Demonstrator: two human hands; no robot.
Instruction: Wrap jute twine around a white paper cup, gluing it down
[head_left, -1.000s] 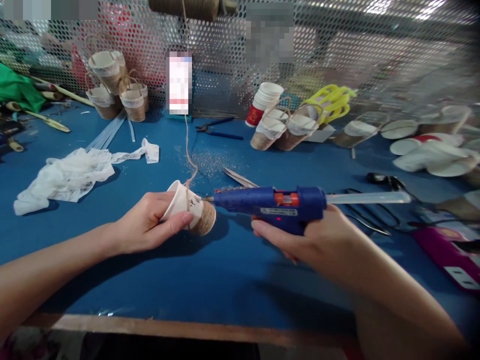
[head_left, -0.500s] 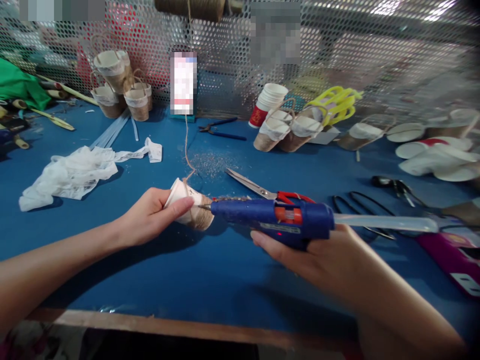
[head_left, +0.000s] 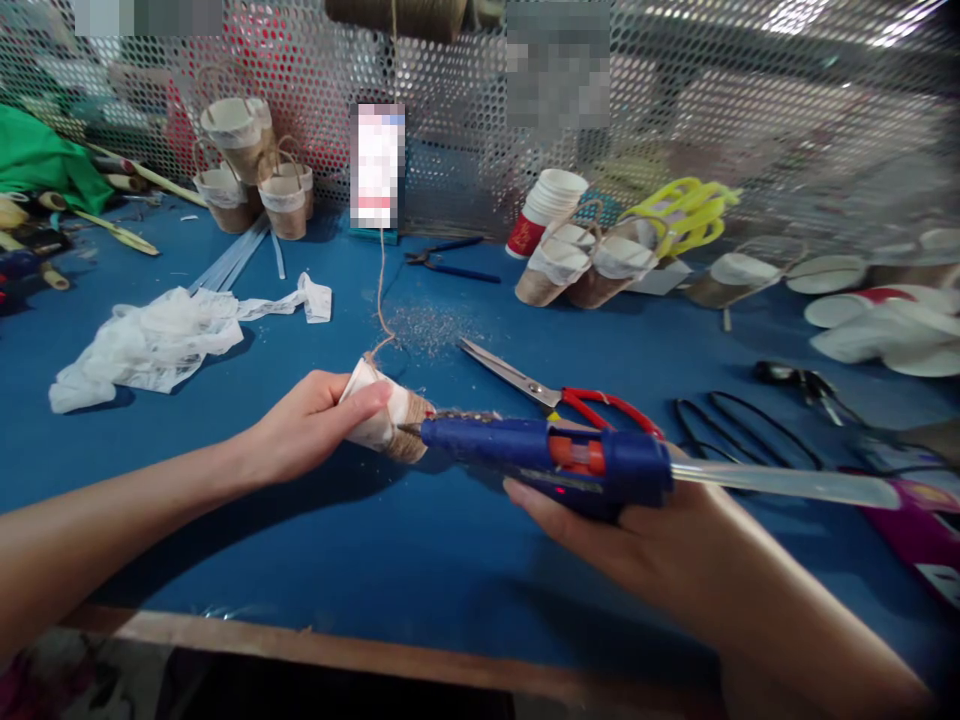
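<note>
Head view: left hand (head_left: 311, 425) pinches a cup (head_left: 395, 408), right hand (head_left: 637, 545) grips a glue gun (head_left: 517, 450), trigger hidden.

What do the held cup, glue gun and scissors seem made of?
Cup: probably matte paper, from its plain white wall; the wrap looks like rough twine, by its fibrous strands.
Glue gun: likely smooth plastic, going by its blue moulded-looking shell.
Scissors: blades look metal, by their grey sheen; red handles perhaps plastic or coated metal.
</note>
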